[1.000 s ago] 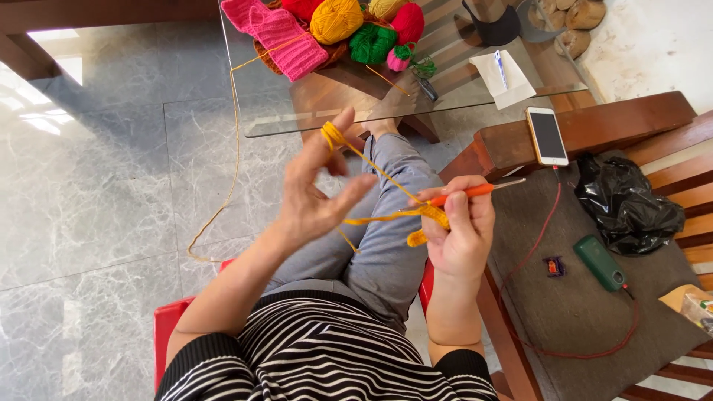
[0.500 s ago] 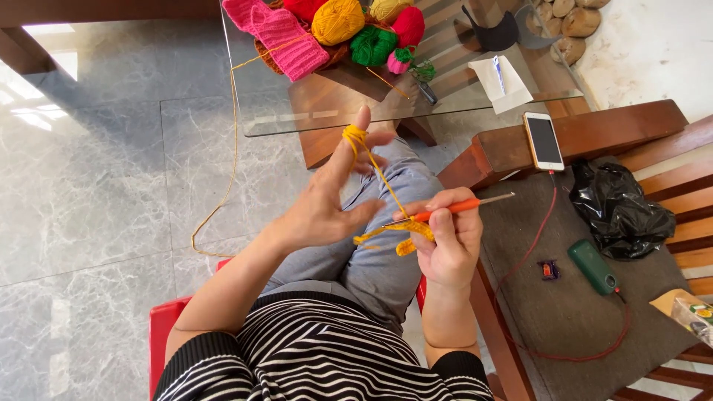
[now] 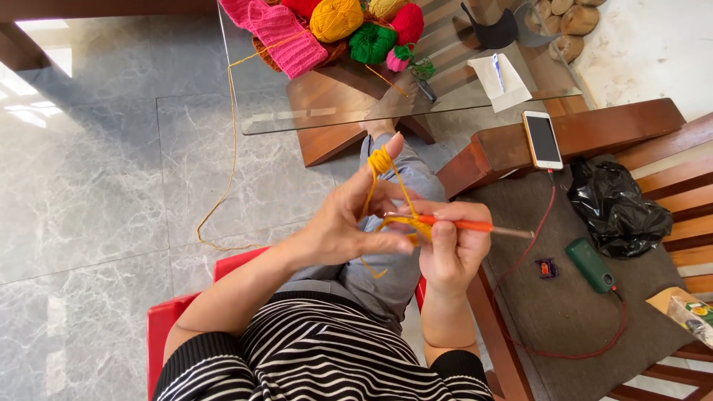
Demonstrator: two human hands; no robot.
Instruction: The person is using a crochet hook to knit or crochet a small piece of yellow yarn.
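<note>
Close together over the lap, both hands are busy with orange yarn (image 3: 389,186). The right hand (image 3: 451,252) is closed on a crochet hook (image 3: 475,225), orange-handled with a bare metal tail pointing off to the right, and gripped near the working end so the tip can be steered finely. The left hand (image 3: 345,223) pinches a small yellow-orange piece of crochet (image 3: 414,226) between thumb and fingers, just at the hook's tip, which steadies the stitches. Its forefinger stands up with yarn looped several times round it, likely to keep the strand taut. From there the strand runs out across the tiled floor (image 3: 89,186) and up to a heap of coloured yarn balls (image 3: 356,22) on the glass bench (image 3: 312,119). A phone (image 3: 542,139) rests on the wooden armrest to the right, plugged into a red cable (image 3: 535,238).
</note>
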